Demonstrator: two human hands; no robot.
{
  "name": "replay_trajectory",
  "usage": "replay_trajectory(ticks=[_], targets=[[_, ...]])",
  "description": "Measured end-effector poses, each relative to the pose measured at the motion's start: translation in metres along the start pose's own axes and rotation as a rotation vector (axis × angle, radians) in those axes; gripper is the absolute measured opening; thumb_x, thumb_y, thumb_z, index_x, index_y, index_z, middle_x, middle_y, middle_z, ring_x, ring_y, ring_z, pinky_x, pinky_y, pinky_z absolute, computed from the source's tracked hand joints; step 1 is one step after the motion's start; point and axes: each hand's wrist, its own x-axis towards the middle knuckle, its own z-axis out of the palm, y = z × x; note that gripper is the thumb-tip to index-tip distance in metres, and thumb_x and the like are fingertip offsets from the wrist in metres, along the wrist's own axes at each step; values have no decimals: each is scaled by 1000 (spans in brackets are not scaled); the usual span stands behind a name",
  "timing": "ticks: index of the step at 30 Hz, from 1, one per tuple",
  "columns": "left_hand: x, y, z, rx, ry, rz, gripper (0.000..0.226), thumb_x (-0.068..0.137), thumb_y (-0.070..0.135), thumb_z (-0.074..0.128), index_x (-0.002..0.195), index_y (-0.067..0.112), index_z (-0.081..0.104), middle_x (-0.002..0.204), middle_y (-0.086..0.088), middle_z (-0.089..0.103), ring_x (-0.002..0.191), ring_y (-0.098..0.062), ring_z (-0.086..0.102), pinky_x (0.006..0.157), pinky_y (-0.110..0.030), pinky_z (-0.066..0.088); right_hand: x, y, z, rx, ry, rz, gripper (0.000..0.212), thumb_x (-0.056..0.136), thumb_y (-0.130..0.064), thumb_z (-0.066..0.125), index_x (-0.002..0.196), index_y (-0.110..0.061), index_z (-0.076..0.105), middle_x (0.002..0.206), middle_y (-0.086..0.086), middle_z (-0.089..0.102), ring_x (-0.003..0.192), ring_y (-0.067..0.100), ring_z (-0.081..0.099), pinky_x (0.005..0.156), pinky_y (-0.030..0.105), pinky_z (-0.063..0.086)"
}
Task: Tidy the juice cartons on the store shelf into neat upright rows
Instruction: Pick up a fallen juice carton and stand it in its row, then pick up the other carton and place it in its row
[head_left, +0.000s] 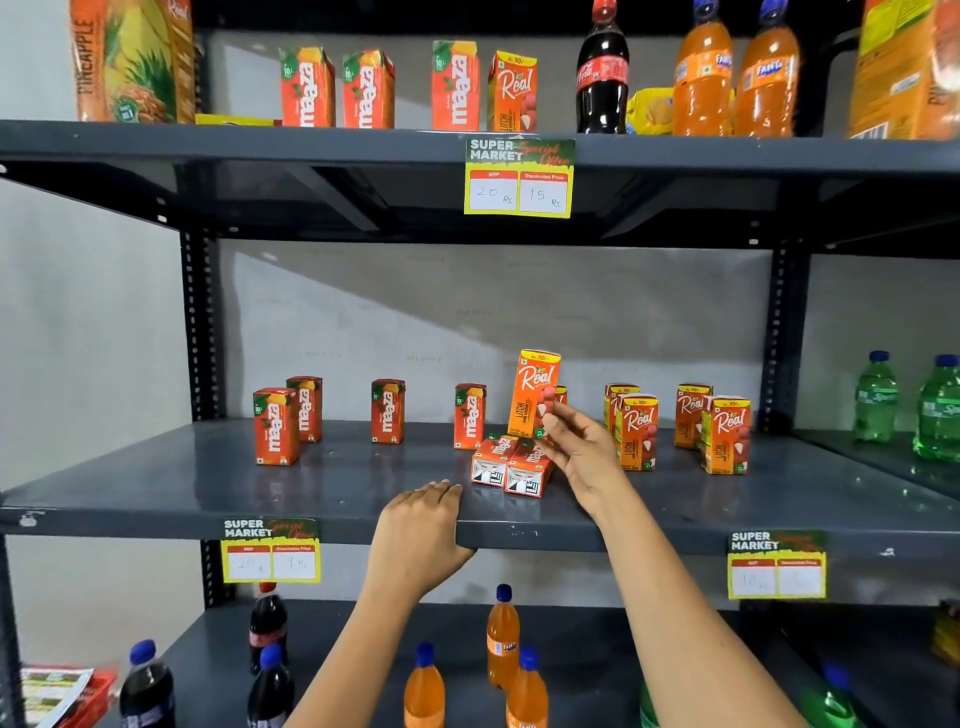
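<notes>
My right hand (574, 449) grips an orange Real litchi carton (535, 389), lifted and slightly tilted above the middle shelf (156, 483). Just below it two Maaza cartons (511, 467) lie flat on their sides. Several red Maaza cartons (387, 411) stand upright to the left, spaced unevenly. Several Real cartons (636, 431) stand upright to the right in staggered pairs. My left hand (418, 530) rests on the shelf's front edge, fingers over the lip, holding no carton.
Green bottles (878, 397) stand on the neighbouring shelf at right. The top shelf carries Maaza and Real cartons, a cola bottle (602, 73) and orange soda bottles. Cola and orange bottles (503, 639) fill the lower shelf. Price tags (270, 551) hang from the shelf edges.
</notes>
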Motion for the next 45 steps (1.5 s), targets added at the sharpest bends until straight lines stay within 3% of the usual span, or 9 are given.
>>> replay_trajectory(ticks=[9, 14, 22, 26, 30, 34, 39, 42, 45], targets=[[1, -2, 2, 8, 14, 5, 58, 66, 49, 72, 110, 12, 66, 110, -7, 70, 97, -23, 67, 82, -39, 53, 16, -6, -38, -798, 385, -123, 39, 89, -17, 63, 126, -7, 57, 125, 11, 63, 113, 24, 58, 82, 29, 45], [0, 0, 1, 8, 4, 12, 56, 60, 46, 77, 103, 11, 69, 102, -7, 73, 89, -23, 69, 76, -38, 56, 23, 0, -36, -1075, 321, -23, 38, 91, -23, 60, 124, -4, 59, 126, 13, 63, 115, 30, 57, 95, 40, 48], [1, -1, 2, 4, 20, 15, 58, 64, 48, 73, 110, 12, 66, 109, -6, 71, 96, -23, 67, 82, -38, 54, 22, -2, -21, -1236, 261, 89, 37, 92, -19, 58, 123, 0, 55, 127, 17, 60, 115, 31, 57, 90, 37, 47], [0, 0, 3, -8, 22, 33, 56, 60, 46, 77, 102, 10, 69, 100, -8, 73, 88, -24, 69, 76, -38, 56, -2, 1, -10, -1399, 374, 9, 44, 93, -45, 47, 106, -6, 63, 109, 14, 67, 97, 30, 63, 81, 39, 52], [1, -3, 4, -27, 52, 39, 53, 58, 46, 78, 98, 10, 70, 96, -7, 74, 84, -23, 70, 72, -37, 57, -10, 6, 25, -1478, 218, 169, 60, 84, -58, 50, 122, -11, 54, 123, 12, 61, 112, 32, 58, 77, 36, 45], [2, -2, 1, -34, 63, 46, 49, 60, 44, 76, 94, 11, 70, 94, -7, 74, 83, -23, 70, 71, -34, 56, -1, -6, 48, -1377, 125, 323, 58, 78, -47, 66, 122, -11, 53, 120, 11, 60, 108, 28, 59, 86, 37, 53], [1, -2, -1, -23, 36, 41, 45, 62, 43, 73, 94, 11, 69, 93, -6, 74, 84, -21, 69, 73, -33, 55, 1, -12, 41, -643, 115, 505, 49, 77, -21, 75, 118, -10, 49, 84, 9, 61, 75, 19, 61, 63, 32, 55], [1, -1, -1, -26, 28, 36, 44, 62, 43, 73, 93, 12, 69, 92, -4, 74, 83, -21, 69, 73, -33, 55, 2, -11, 31, -456, 147, 516, 45, 81, -12, 72, 117, -11, 44, 98, 16, 62, 77, 24, 63, 66, 35, 56], [1, -1, -2, -25, 32, 34, 44, 62, 43, 72, 93, 12, 69, 92, -4, 74, 83, -20, 69, 72, -32, 55, -1, -8, 28, -360, 154, 480, 42, 79, -8, 72, 115, -8, 49, 114, 19, 61, 85, 26, 65, 56, 34, 56]])
